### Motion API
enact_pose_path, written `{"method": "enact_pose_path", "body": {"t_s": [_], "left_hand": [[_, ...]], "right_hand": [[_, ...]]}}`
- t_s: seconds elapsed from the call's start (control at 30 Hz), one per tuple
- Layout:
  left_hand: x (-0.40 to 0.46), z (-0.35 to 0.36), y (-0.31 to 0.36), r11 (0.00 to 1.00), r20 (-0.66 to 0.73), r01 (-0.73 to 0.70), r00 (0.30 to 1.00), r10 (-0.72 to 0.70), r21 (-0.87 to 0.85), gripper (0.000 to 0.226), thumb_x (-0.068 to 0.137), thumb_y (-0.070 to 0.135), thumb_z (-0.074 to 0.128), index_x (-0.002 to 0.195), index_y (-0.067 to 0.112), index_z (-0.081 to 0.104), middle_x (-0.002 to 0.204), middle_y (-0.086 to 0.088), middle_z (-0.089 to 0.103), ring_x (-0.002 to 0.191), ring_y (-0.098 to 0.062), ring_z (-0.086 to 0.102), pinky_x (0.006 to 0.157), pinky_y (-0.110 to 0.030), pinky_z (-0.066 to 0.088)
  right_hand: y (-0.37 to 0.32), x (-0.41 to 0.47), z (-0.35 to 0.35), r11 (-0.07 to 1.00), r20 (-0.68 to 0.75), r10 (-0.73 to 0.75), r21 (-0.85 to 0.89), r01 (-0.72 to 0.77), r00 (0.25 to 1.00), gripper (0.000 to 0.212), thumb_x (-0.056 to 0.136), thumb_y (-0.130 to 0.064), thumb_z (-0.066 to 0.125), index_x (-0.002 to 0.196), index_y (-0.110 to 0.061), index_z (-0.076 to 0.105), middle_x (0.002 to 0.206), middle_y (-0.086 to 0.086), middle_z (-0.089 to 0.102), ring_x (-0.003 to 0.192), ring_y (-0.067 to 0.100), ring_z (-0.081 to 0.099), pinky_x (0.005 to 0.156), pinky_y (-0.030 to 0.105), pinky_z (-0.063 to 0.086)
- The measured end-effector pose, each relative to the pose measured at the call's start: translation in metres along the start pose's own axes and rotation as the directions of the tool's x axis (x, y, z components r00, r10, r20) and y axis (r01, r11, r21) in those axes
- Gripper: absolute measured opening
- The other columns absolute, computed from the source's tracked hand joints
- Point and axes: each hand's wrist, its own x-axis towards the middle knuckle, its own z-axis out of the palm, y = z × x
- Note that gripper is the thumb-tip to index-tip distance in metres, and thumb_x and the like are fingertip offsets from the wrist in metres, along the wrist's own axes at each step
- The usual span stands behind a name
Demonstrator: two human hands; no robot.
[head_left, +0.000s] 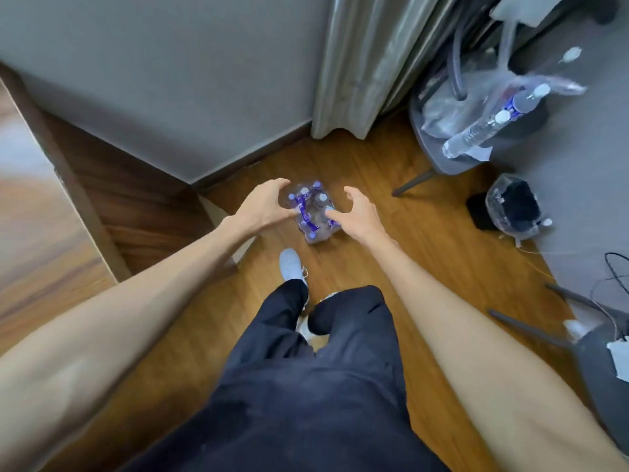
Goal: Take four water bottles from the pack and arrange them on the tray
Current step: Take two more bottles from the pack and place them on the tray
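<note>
A shrink-wrapped pack of water bottles [313, 212] with blue labels and pale caps stands on the wooden floor near the wall corner. My left hand [265, 206] hovers at the pack's left side, fingers spread and curved, holding nothing. On the pack's right side is my right hand [357, 212], also spread, its thumb over a bottle cap. Whether either hand touches the wrap is unclear. No tray is in view.
A grey chair [452, 158] at the upper right carries loose water bottles [483, 131] and plastic wrap. A black bin with a clear bag [510, 206] sits beside a grey rug [578, 185]. A curtain [367, 63] hangs behind. Wooden furniture [41, 199] stands left. My legs and shoes fill the foreground.
</note>
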Motion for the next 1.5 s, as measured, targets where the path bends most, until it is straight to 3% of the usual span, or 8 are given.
{"method": "enact_pose_path", "body": {"t_s": [0.27, 0.8, 0.97, 1.07, 1.17, 1.23, 1.4, 1.5], "left_hand": [[0.056, 0.050, -0.014, 0.984, -0.010, 0.157, 0.987, -0.158, -0.087, 0.072, 0.086, 0.032, 0.072, 0.147, 0.010, 0.042, 0.153, -0.012, 0.044, 0.141, -0.028, 0.041, 0.114, -0.038, 0.035], [0.241, 0.273, -0.103, 0.920, -0.026, 0.307, 0.946, -0.323, -0.242, 0.067, 0.077, 0.029, 0.076, 0.137, 0.011, 0.053, 0.136, -0.016, 0.058, 0.125, -0.032, 0.055, 0.102, -0.036, 0.045], [0.303, 0.314, -0.138, 0.919, -0.058, 0.276, 0.951, -0.304, -0.280, 0.063, 0.076, 0.024, 0.073, 0.134, 0.009, 0.055, 0.135, -0.014, 0.060, 0.125, -0.031, 0.056, 0.099, -0.035, 0.046], [0.336, 0.332, -0.150, 0.929, -0.072, 0.220, 0.965, -0.251, -0.297, 0.060, 0.080, 0.012, 0.069, 0.138, 0.007, 0.053, 0.135, -0.013, 0.061, 0.127, -0.028, 0.055, 0.092, -0.024, 0.042], [0.366, 0.347, -0.156, 0.939, -0.095, 0.151, 0.978, -0.189, -0.310, 0.054, 0.081, 0.010, 0.067, 0.133, 0.006, 0.056, 0.120, -0.008, 0.067, 0.111, -0.019, 0.060, 0.082, -0.014, 0.036], [0.388, 0.357, -0.162, 0.951, -0.082, 0.138, 0.983, -0.167, -0.278, 0.050, 0.082, 0.010, 0.068, 0.131, 0.004, 0.057, 0.117, -0.006, 0.065, 0.104, -0.016, 0.058, 0.079, -0.016, 0.036], [0.424, 0.378, -0.170, 0.969, -0.040, 0.109, 0.992, -0.121, -0.223, 0.051, 0.083, 0.009, 0.071, 0.131, 0.002, 0.056, 0.130, -0.017, 0.061, 0.120, -0.032, 0.057, 0.098, -0.033, 0.044], [0.439, 0.384, -0.170, 0.978, -0.053, 0.052, 0.997, -0.064, -0.202, 0.042, 0.083, 0.006, 0.070, 0.124, 0.000, 0.060, 0.125, -0.017, 0.063, 0.111, -0.030, 0.059, 0.089, -0.027, 0.042]], "right_hand": [[0.044, 0.081, 0.013, 0.998, 0.163, 0.028, -0.053, -0.020, 0.986, 0.068, 0.091, -0.026, 0.072, 0.149, -0.014, 0.040, 0.151, 0.006, 0.048, 0.140, 0.025, 0.044, 0.111, 0.035, 0.038], [0.199, 0.311, 0.152, 0.976, 0.312, -0.055, -0.184, 0.117, 0.949, 0.075, 0.087, -0.029, 0.075, 0.151, -0.014, 0.039, 0.152, 0.007, 0.047, 0.142, 0.025, 0.041, 0.114, 0.034, 0.034], [0.228, 0.376, 0.203, 0.977, 0.257, -0.080, -0.171, 0.127, 0.963, 0.070, 0.087, -0.025, 0.075, 0.148, -0.014, 0.043, 0.147, 0.009, 0.052, 0.139, 0.027, 0.045, 0.113, 0.034, 0.035], [0.246, 0.406, 0.223, 0.979, 0.207, -0.106, -0.151, 0.139, 0.973, 0.063, 0.087, -0.019, 0.074, 0.143, -0.013, 0.047, 0.140, 0.009, 0.059, 0.133, 0.027, 0.051, 0.109, 0.032, 0.039], [0.263, 0.428, 0.239, 0.976, 0.173, -0.117, -0.164, 0.145, 0.978, 0.061, 0.087, -0.014, 0.069, 0.143, -0.015, 0.048, 0.137, 0.009, 0.059, 0.131, 0.028, 0.052, 0.109, 0.032, 0.041], [0.275, 0.440, 0.246, 0.973, 0.179, -0.103, -0.185, 0.136, 0.978, 0.065, 0.086, -0.013, 0.069, 0.147, -0.015, 0.046, 0.140, 0.011, 0.057, 0.134, 0.029, 0.050, 0.112, 0.033, 0.040], [0.298, 0.452, 0.254, 0.945, 0.210, -0.131, -0.269, 0.186, 0.969, 0.058, 0.087, -0.010, 0.067, 0.142, -0.012, 0.052, 0.141, 0.011, 0.055, 0.133, 0.028, 0.051, 0.111, 0.034, 0.041], [0.303, 0.458, 0.254, 0.890, 0.189, -0.206, -0.372, 0.264, 0.960, 0.056, 0.091, -0.006, 0.062, 0.145, -0.014, 0.049, 0.144, 0.006, 0.050, 0.133, 0.028, 0.045, 0.112, 0.034, 0.039]]}}
